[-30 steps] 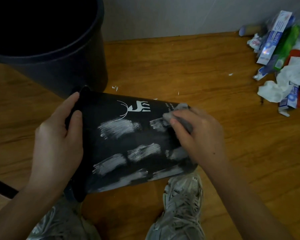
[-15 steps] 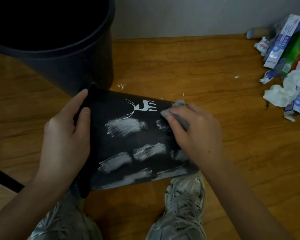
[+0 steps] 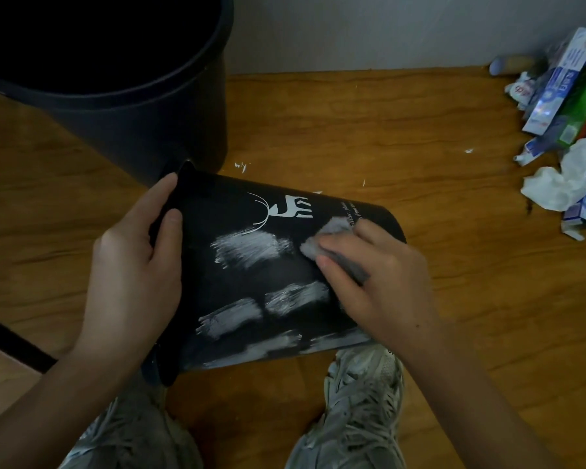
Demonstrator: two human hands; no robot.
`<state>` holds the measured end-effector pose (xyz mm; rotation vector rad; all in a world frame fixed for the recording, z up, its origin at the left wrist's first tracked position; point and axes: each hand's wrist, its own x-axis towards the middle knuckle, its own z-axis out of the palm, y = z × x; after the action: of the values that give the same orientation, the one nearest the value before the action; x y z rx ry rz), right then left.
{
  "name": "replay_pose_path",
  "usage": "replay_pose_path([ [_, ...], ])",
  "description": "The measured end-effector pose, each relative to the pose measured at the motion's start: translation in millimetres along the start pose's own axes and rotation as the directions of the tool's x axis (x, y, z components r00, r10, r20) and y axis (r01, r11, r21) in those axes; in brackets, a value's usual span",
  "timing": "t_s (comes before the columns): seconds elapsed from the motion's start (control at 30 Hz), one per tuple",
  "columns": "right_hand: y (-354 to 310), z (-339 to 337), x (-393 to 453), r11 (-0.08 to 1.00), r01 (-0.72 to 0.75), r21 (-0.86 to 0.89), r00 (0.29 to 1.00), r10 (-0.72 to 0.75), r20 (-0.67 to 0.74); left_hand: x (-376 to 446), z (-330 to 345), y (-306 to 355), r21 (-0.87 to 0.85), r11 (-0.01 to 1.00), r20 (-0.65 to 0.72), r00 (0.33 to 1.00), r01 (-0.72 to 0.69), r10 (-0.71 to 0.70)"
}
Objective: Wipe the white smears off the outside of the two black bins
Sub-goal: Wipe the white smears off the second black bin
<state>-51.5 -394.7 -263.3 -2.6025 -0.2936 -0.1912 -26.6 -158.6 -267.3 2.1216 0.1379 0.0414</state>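
The smaller black plastic bin printed with a white deer (image 3: 251,279) lies tipped on its side over the wooden floor (image 3: 403,137), its rim clasped by the left hand (image 3: 132,275), whose grip curls round the edge. The right hand (image 3: 379,286) pinches a grey wad of cloth (image 3: 329,238) against the wall near the base. Wiping has evidently just begun: several white smears (image 3: 251,248) remain, so the cloth should next sweep leftward, while the taller black bin (image 3: 132,106) behind waits.
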Motion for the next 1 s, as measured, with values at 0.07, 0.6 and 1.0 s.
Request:
replay_pose_path([
  [0.07, 5, -6, -7, 1.000, -0.029, 0.008, 1.000, 0.029, -0.002, 0, 0, 1, -0.007, 1.000, -0.003, 1.000, 0.002, -0.002],
  [0.6, -3, 0, 11, 0.989, -0.114, -0.091, 0.991, 0.107, -0.076, 2, 0, 10, -0.034, 0.999, 0.008, 1.000, 0.004, -0.004],
  [1.0, -12, 5, 13, 0.990, -0.066, -0.122, 0.997, 0.060, -0.053, 1, -1, 2, -0.031, 0.999, 0.009, 1.000, 0.009, -0.009],
])
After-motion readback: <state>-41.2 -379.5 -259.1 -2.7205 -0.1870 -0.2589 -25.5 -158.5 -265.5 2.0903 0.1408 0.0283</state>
